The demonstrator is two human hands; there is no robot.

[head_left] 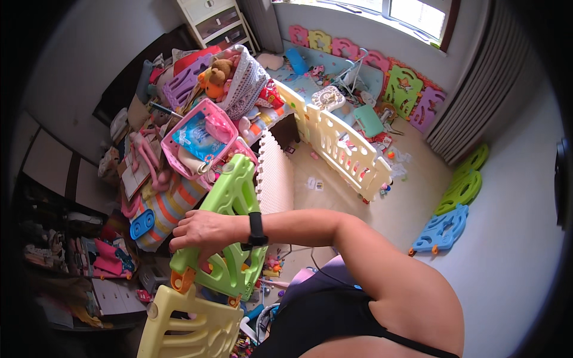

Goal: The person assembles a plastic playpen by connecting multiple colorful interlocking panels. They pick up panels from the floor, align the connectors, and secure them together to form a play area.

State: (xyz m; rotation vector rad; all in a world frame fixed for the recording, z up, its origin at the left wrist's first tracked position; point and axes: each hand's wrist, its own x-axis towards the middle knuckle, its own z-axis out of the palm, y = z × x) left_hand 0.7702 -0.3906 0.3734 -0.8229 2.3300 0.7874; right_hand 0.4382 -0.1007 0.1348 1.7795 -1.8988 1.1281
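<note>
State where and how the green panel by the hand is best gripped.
Grip the green panel by its long edge, probably from above, where the right hand curls over: it appears to stand upright with that edge uppermost, and the cut-outs beside it leave room to wrap through.

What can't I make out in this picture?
In the head view:
- Left hand: not in sight.
- Right hand: its palm is hidden by the back of the hand, over the green panel.
- Yellow panel: lower end cut off by the bottom edge.
- Pink basket: its bottom is covered by a blue packet and other things.
- Outside the window: washed out by glare.
</note>
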